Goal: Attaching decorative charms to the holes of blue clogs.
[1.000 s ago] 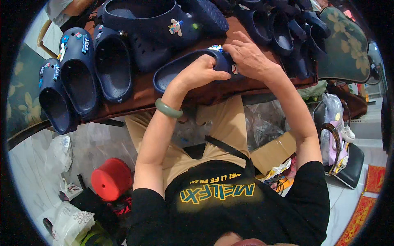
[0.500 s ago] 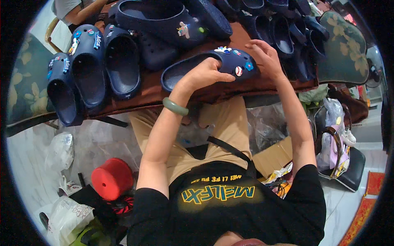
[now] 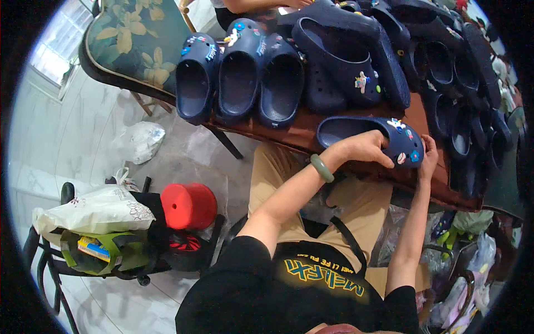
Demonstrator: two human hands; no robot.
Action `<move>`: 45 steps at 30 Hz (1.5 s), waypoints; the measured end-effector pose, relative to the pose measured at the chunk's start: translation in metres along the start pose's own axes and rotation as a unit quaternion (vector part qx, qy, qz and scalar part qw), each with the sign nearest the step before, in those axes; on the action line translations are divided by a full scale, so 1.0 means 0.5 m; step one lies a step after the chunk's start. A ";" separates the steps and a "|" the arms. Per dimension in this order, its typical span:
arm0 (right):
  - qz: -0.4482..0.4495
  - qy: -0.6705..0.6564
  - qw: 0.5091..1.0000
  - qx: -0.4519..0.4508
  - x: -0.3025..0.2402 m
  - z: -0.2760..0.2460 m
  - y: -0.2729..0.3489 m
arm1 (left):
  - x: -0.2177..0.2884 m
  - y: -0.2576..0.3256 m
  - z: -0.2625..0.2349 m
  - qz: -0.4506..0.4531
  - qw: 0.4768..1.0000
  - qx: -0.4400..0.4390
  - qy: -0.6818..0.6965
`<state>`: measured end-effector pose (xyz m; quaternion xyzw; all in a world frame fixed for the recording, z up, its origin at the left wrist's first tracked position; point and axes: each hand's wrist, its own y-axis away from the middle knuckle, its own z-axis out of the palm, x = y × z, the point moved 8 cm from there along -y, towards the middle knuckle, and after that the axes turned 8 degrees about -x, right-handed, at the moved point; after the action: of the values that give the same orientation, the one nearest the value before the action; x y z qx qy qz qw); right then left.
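Observation:
A navy clog (image 3: 396, 146) lies near the front edge of the brown-covered table, its toe to the right. Small charms dot its upper: a white figure, a baseball, a blue flower and others. My left hand (image 3: 360, 148) grips it, the fingers reaching inside the opening and the thumb on the outside of the upper. A green bangle (image 3: 321, 168) circles my left wrist. Against the toe, my right hand (image 3: 428, 161) is closed on the clog's front end; whether the fingertips also hold something small is hidden.
Three decorated clogs (image 3: 239, 83) stand in a row at the left. Larger navy clogs (image 3: 334, 55) are heaped behind, and several more clogs (image 3: 460, 131) crowd the right. Below are a red stool (image 3: 189, 206) and a bag-laden chair (image 3: 94, 209). Another person's arm (image 3: 250, 5) shows at the far side.
The view has swung left, shifting the table rightward in it. My right hand has come down from above the toe onto the clog's front. My left hand keeps its grip.

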<state>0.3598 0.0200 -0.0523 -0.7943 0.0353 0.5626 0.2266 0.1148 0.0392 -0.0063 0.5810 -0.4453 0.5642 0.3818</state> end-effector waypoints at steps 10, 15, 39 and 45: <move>-0.037 -0.004 0.999 -0.001 -0.022 0.002 0.001 | 0.060 0.081 0.030 0.045 0.945 0.131 -0.296; 0.004 0.023 0.999 0.025 -0.013 -0.002 0.008 | 0.190 0.268 0.012 0.184 0.916 0.351 0.059; -0.007 0.072 0.996 0.052 -0.048 -0.006 0.016 | 0.146 0.222 -0.420 -0.019 0.797 0.584 -0.152; -0.018 0.071 0.996 0.052 -0.049 -0.002 0.010 | 0.152 0.231 -0.354 0.008 0.783 0.564 -0.263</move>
<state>0.3500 0.0103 -0.0314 -0.8199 0.0662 0.4982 0.2742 -0.0530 0.1643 0.0750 0.8151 -0.1356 0.5428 -0.1506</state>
